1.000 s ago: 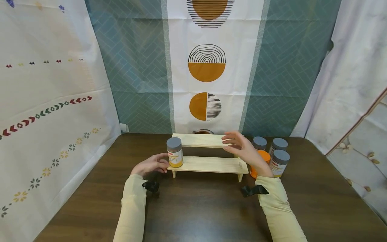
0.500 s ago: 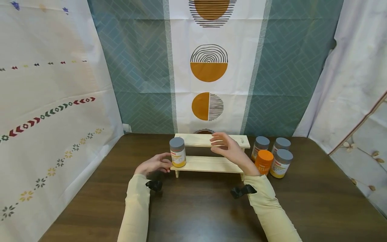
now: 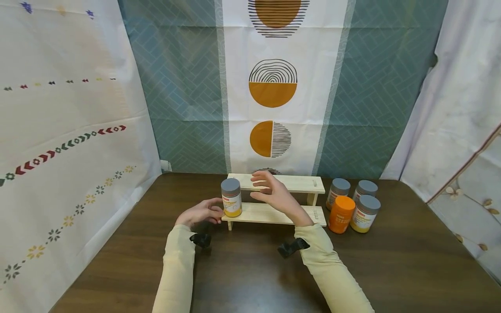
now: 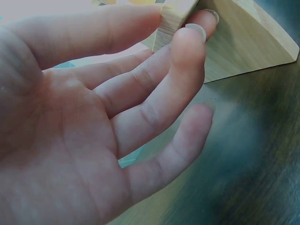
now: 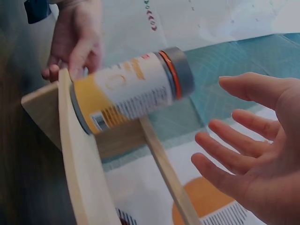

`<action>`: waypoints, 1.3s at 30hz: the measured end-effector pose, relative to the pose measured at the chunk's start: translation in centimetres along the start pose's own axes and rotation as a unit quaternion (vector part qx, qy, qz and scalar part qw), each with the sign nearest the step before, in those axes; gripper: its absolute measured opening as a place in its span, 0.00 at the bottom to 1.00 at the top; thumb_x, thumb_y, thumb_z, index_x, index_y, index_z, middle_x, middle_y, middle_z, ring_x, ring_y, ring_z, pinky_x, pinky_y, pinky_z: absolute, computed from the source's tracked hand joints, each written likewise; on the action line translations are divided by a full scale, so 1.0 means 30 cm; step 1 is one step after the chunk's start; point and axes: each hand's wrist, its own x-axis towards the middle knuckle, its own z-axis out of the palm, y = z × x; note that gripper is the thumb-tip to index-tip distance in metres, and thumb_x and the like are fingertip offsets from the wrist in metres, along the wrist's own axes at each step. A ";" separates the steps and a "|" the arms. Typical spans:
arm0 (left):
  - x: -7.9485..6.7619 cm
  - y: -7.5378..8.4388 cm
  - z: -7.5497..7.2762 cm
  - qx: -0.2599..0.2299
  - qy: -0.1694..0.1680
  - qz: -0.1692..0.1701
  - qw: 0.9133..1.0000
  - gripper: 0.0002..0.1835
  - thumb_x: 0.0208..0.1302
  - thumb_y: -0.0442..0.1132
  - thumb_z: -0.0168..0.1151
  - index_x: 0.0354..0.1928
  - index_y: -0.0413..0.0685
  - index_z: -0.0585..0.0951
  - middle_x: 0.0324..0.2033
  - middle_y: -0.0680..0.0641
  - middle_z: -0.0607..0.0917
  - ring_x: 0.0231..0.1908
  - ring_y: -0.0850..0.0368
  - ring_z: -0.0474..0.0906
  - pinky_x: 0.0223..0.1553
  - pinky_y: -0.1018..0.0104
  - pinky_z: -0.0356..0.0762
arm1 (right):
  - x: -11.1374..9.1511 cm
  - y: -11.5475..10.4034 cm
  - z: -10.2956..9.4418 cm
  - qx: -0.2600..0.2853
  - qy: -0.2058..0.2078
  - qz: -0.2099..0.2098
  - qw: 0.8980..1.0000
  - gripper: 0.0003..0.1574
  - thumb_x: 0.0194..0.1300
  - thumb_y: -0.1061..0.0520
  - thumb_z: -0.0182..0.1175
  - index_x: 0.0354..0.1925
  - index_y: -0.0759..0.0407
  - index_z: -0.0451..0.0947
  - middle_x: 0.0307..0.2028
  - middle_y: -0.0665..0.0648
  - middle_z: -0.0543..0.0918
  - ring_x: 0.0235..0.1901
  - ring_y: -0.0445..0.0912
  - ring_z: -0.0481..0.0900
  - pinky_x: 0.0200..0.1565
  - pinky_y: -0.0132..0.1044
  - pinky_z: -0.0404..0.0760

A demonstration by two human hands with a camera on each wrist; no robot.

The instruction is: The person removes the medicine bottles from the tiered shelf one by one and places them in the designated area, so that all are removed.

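Note:
A jar with a grey lid and a white-and-yellow label (image 3: 232,202) stands upright at the left end of the lower board of a two-step wooden shelf (image 3: 270,213). My left hand (image 3: 200,213) pinches the left end of that board; in the left wrist view the thumb meets the board end (image 4: 168,29) and fingertips lie on its other side. Slightly right of the jar, my right hand (image 3: 274,195) hovers over the shelf with fingers spread and gently bent. The right wrist view shows a gap between this hand (image 5: 253,150) and the jar (image 5: 131,89).
Right of the shelf, an orange jar (image 3: 341,215) stands beside several grey-lidded jars (image 3: 365,214) on the dark wooden table (image 3: 242,269). Patterned cloths hang behind the table (image 3: 188,108) and along both sides.
My right hand has moved left over the shelf, from near the jar group towards the single jar. The left hand stays at the board's end. The head view has shifted slightly.

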 end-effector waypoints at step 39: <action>-0.002 -0.002 0.005 -0.003 0.000 0.009 1.000 0.35 0.65 0.37 0.57 0.71 0.35 0.57 0.38 0.48 0.82 0.34 0.57 0.80 0.47 0.60 0.80 | 0.074 0.028 0.216 -0.043 0.059 -0.023 0.997 0.37 0.61 0.55 0.67 0.65 0.56 0.64 0.58 0.64 0.76 0.56 0.61 0.78 0.55 0.54 0.78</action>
